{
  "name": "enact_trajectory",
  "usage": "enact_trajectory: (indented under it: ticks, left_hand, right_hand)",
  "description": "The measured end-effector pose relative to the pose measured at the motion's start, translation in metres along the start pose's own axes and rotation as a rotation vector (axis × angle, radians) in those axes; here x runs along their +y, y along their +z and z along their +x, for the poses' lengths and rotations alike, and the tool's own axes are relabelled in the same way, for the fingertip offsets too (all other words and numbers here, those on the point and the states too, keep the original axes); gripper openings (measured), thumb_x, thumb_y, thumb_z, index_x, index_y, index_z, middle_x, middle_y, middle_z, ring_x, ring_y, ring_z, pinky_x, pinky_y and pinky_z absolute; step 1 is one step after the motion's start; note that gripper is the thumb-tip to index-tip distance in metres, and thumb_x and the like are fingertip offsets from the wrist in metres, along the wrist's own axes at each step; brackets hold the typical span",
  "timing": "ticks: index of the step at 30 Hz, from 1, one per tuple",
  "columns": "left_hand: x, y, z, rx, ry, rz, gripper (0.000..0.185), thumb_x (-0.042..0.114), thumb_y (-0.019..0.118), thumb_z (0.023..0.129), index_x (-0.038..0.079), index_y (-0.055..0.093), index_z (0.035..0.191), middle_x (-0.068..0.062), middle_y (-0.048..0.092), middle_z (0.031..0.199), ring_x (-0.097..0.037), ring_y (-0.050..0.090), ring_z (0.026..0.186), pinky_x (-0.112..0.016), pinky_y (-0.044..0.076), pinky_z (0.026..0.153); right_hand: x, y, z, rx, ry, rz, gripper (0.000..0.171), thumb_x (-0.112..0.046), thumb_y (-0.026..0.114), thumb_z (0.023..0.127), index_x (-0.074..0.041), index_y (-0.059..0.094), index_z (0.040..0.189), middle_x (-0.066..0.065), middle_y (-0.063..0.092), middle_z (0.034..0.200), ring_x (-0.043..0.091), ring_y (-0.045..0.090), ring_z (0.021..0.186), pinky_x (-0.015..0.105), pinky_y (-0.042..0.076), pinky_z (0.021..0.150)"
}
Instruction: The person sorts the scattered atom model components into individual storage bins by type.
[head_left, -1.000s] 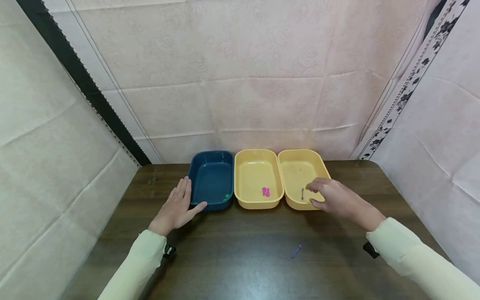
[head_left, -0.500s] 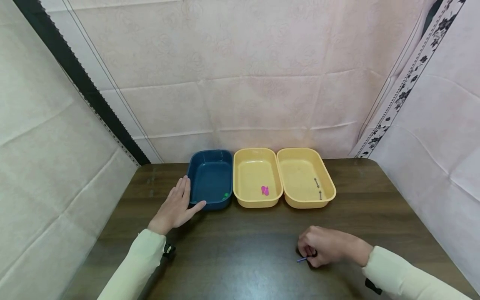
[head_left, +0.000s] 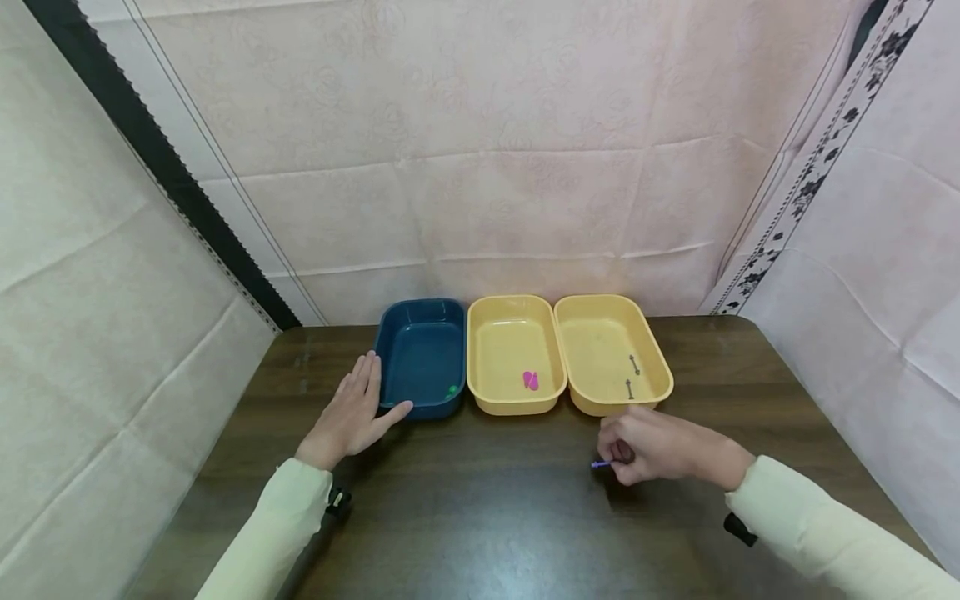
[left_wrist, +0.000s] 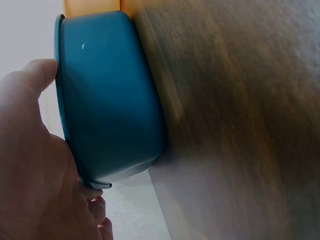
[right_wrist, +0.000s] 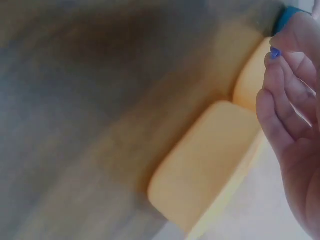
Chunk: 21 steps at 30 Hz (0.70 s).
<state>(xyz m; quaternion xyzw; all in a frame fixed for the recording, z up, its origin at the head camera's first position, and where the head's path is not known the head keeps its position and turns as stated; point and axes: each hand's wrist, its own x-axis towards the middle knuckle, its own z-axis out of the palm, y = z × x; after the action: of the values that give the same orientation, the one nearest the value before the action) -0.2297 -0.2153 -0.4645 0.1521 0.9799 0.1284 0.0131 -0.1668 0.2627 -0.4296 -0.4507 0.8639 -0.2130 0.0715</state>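
My right hand [head_left: 648, 446] pinches a small purple stick with a knobbed end [head_left: 601, 464] between thumb and fingers, just in front of the right yellow tray [head_left: 660, 387]. In the right wrist view only the purple stick's tip [right_wrist: 275, 53] shows. Two thin grey sticks with thicker ends [head_left: 630, 389] lie inside that tray. My left hand [head_left: 348, 417] rests with straight fingers along the near left corner of the blue tray [head_left: 429, 412]; its thumb touches the rim [left_wrist: 59, 75] in the left wrist view. A small green piece [head_left: 452, 390] is in the blue tray.
Between the blue tray and the right one stands another yellow tray [head_left: 517, 408] with pink pieces [head_left: 531, 381] in it. All three trays sit side by side at the back of the dark wooden table [head_left: 465, 517]. A pale cloth [head_left: 487, 208] hangs behind.
My right hand has left the right tray, picked the purple stick off the table and moved it back towards that tray. A second grey stick now shows there. The left hand stays put.
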Motion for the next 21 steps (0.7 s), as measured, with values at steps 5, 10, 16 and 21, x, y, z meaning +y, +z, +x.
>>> enact_trajectory:
  ticks: [5,10,16,21]
  left_hand:
    - [0.001,0.0,0.001,0.009,0.005,-0.006,0.109,0.073,0.045,0.102,-0.007,0.007,0.167,-0.026,0.004,0.177,-0.048,0.008,0.164,-0.065,0.016,0.131]
    - [0.001,0.0,0.001,0.003,-0.001,-0.006,0.11,0.073,0.045,0.102,-0.007,0.007,0.166,-0.027,0.004,0.177,-0.047,0.007,0.164,-0.065,0.014,0.131]
    - [0.0,0.001,0.001,0.004,0.003,-0.01,0.109,0.072,0.046,0.102,-0.008,0.007,0.166,-0.027,0.004,0.177,-0.048,0.007,0.164,-0.065,0.015,0.132]
    - [0.0,0.002,0.002,0.001,-0.004,-0.011,0.11,0.073,0.045,0.102,-0.007,0.006,0.167,-0.026,0.003,0.177,-0.048,0.007,0.164,-0.065,0.014,0.131]
  right_hand:
    - [0.004,-0.017,0.005,0.034,0.034,-0.041,0.023,-0.002,0.077,0.076,-0.023,0.066,0.076,-0.014,0.057,0.071,-0.005,0.051,0.065,0.014,0.047,0.054]
    - [0.014,-0.032,0.009,0.064,0.058,-0.085,0.019,-0.003,0.076,0.076,-0.021,0.069,0.077,-0.012,0.059,0.074,-0.003,0.053,0.067,0.015,0.048,0.057]
    - [0.03,-0.046,0.013,0.092,0.099,-0.132,0.018,-0.002,0.077,0.075,-0.019,0.07,0.076,-0.011,0.061,0.074,0.002,0.057,0.069,0.017,0.051,0.061]
    - [0.041,-0.055,0.016,0.142,0.195,-0.213,0.021,0.0,0.078,0.081,-0.02,0.071,0.079,-0.009,0.064,0.077,0.005,0.059,0.072,0.021,0.052,0.063]
